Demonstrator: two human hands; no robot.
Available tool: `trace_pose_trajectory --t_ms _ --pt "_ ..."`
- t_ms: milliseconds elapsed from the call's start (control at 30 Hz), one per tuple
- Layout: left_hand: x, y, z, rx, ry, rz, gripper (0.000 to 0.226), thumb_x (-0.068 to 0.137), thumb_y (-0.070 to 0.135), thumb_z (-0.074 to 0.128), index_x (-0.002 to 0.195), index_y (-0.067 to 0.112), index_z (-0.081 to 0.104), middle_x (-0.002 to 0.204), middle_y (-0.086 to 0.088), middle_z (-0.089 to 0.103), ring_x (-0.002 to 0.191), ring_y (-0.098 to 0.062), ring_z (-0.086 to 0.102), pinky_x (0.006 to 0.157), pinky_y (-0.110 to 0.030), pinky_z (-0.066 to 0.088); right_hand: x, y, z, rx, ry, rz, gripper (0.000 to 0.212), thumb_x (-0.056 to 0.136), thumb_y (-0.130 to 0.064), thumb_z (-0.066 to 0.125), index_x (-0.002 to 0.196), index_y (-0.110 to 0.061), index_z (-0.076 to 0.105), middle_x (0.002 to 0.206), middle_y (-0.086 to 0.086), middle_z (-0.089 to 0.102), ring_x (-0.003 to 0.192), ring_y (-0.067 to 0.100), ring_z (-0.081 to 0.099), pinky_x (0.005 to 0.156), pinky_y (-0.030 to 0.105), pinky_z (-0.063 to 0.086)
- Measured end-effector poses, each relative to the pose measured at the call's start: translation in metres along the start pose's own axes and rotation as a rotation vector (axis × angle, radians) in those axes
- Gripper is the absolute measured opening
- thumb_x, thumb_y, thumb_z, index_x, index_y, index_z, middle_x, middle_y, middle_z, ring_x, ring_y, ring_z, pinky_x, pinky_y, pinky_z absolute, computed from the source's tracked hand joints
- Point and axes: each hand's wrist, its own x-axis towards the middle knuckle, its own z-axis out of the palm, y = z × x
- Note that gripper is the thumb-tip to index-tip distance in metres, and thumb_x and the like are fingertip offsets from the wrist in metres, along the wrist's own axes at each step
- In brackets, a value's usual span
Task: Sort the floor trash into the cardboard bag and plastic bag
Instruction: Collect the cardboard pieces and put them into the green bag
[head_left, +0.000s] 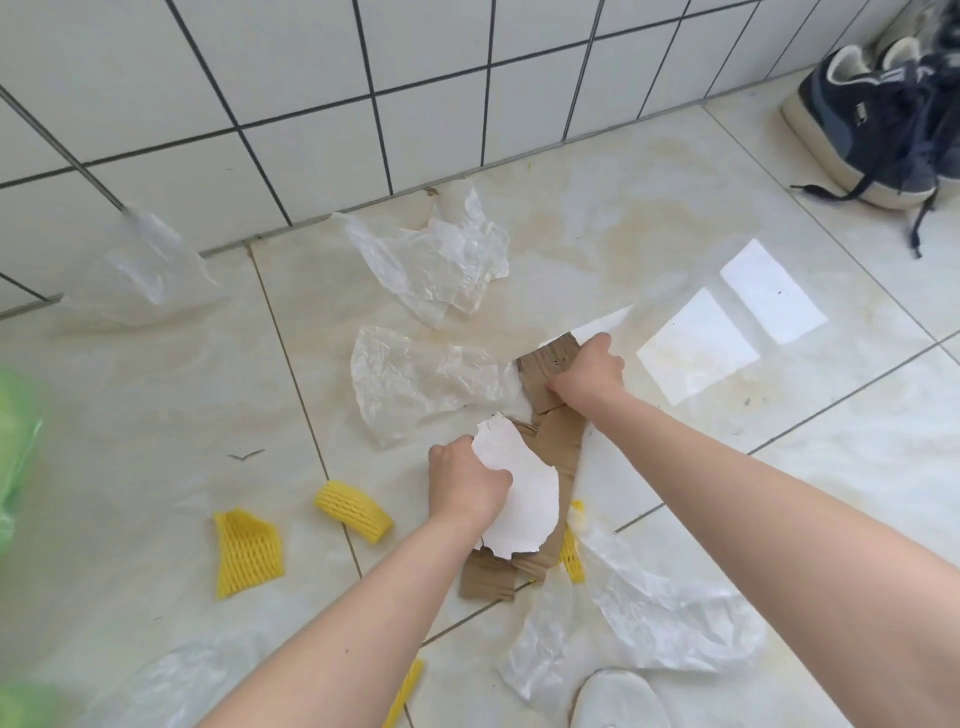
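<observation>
My left hand grips a torn cardboard piece with a white face over brown cardboard strips on the tiled floor. My right hand is closed on another brown cardboard piece farther away. Crumpled clear plastic sheets lie around: one left of the cardboard, one near the wall, one at the wall's left, one at the lower right. Yellow foam nets lie at the lower left. A green plastic bag shows blurred at the left edge.
A white tiled wall bounds the far side. Dark blue sneakers stand at the top right corner. A white shoe toe shows at the bottom edge. Another yellow net lies under my left forearm.
</observation>
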Motion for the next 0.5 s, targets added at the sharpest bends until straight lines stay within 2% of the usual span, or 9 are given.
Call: trace_pose_trajectory --t_ms 67,133,200,233,333,367,433,500 --pt "0.002 0.000 0.002 0.004 0.015 0.004 0.026 0.077 0.015 0.060 0.103 0.007 0.058 0.112 -0.012 0.057 0.091 -0.025 0.052 0.070 -0.024 0.038 0.002 0.000 -0.003 0.077 -0.010 -0.006 0.055 0.083 -0.011 0.062 0.127 -0.006 0.029 0.115 0.016 0.047 0.107 0.036 0.052 0.080 0.040 0.045" --pt "0.003 -0.003 0.003 0.007 0.026 0.006 0.028 0.078 0.016 0.060 0.104 0.007 0.058 0.111 -0.011 0.058 0.090 -0.024 0.052 0.070 -0.025 0.038 0.001 0.001 -0.008 0.177 -0.026 -0.046 0.053 0.082 -0.009 0.063 0.124 -0.007 0.031 0.103 0.010 0.048 0.095 0.030 0.053 0.073 0.036 0.045" --pt "0.003 -0.005 0.003 0.007 0.034 0.014 0.031 0.078 0.018 0.061 0.107 0.007 0.059 0.112 -0.010 0.059 0.096 -0.025 0.055 0.073 -0.026 0.040 0.001 0.001 -0.013 0.296 -0.027 -0.073 0.052 0.080 -0.009 0.066 0.123 -0.011 0.037 0.104 0.007 0.051 0.094 0.027 0.053 0.074 0.035 0.047" --pt "0.003 -0.006 0.003 0.001 0.037 0.014 0.032 0.079 0.018 0.061 0.109 0.008 0.058 0.112 -0.009 0.059 0.100 -0.026 0.056 0.075 -0.026 0.041 0.002 0.001 -0.016 0.356 -0.020 -0.090 0.047 0.078 -0.010 0.069 0.118 -0.012 0.045 0.104 0.007 0.054 0.096 0.027 0.056 0.078 0.036 0.050" --pt "0.002 -0.006 0.002 -0.016 0.051 0.025 0.030 0.081 0.015 0.059 0.110 0.006 0.057 0.112 -0.009 0.061 0.105 -0.027 0.055 0.074 -0.025 0.038 0.002 0.003 -0.032 0.580 -0.015 -0.158 0.016 0.075 -0.007 0.071 0.085 -0.016 0.061 0.094 0.008 0.066 0.095 0.029 0.066 0.087 0.042 0.055" --pt "0.001 -0.006 0.001 -0.016 0.055 0.031 0.030 0.081 0.014 0.058 0.110 0.006 0.057 0.113 -0.009 0.061 0.106 -0.028 0.055 0.073 -0.024 0.037 0.003 0.003 -0.040 0.637 -0.010 -0.172 0.013 0.076 -0.006 0.070 0.083 -0.014 0.063 0.093 0.008 0.067 0.092 0.028 0.067 0.088 0.042 0.056" --pt "0.000 -0.007 0.001 -0.015 0.057 0.036 0.029 0.082 0.013 0.057 0.110 0.006 0.057 0.113 -0.009 0.062 0.106 -0.028 0.055 0.073 -0.023 0.037 0.001 0.004 -0.059 0.730 0.015 -0.185 0.013 0.081 -0.004 0.066 0.092 -0.010 0.063 0.097 0.008 0.067 0.089 0.024 0.065 0.087 0.038 0.056" --pt "-0.002 -0.008 0.001 -0.025 0.049 0.022 0.029 0.082 0.014 0.057 0.110 0.006 0.057 0.114 -0.009 0.062 0.108 -0.028 0.055 0.074 -0.024 0.037 -0.003 0.007 -0.075 0.835 0.006 -0.167 0.014 0.085 -0.003 0.063 0.096 -0.010 0.062 0.099 0.007 0.067 0.090 0.021 0.064 0.081 0.033 0.056"
